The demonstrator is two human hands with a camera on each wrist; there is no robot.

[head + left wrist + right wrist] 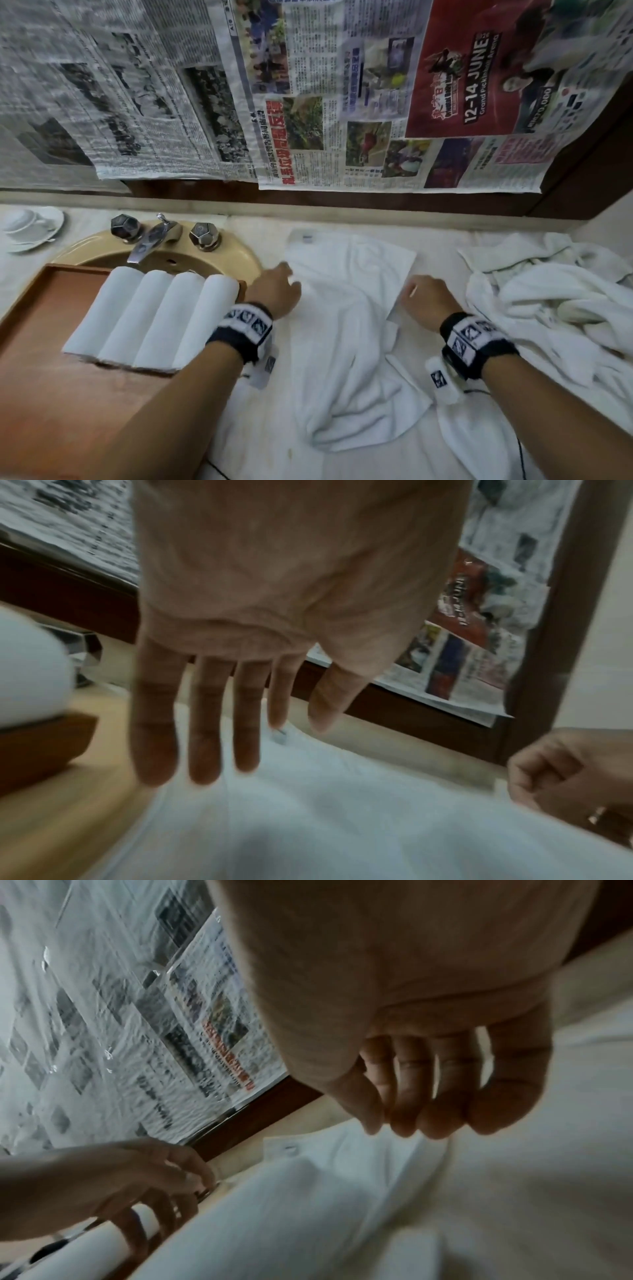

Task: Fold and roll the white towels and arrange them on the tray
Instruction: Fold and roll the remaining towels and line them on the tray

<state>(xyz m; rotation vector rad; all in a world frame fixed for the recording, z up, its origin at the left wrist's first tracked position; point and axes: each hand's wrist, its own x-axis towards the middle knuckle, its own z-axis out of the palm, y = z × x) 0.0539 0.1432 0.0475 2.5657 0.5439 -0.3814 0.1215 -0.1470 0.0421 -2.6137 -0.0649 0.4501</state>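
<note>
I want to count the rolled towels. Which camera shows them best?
The head view: all four rolled towels lie side by side on the tray. The left wrist view catches one blurred end; the right wrist view shows a bit behind the left hand.

Left hand (260, 593) fills the left wrist view, its wrist end cut by the top edge, fingers (157, 723) smeared with motion blur; whether they touch the towel (342, 804) beneath cannot be told. Right hand (428, 1015) in its own wrist view runs off the top too, fingers (441, 1096) curled, and whether cloth sits inside them is hidden. From the head view, the tray (51, 308) is cut by the left edge and its near corner is buried under the left forearm. The pile of loose towels (565, 301) spills past the right edge. Newspaper (325, 85) print is too small and soft to read.
</note>
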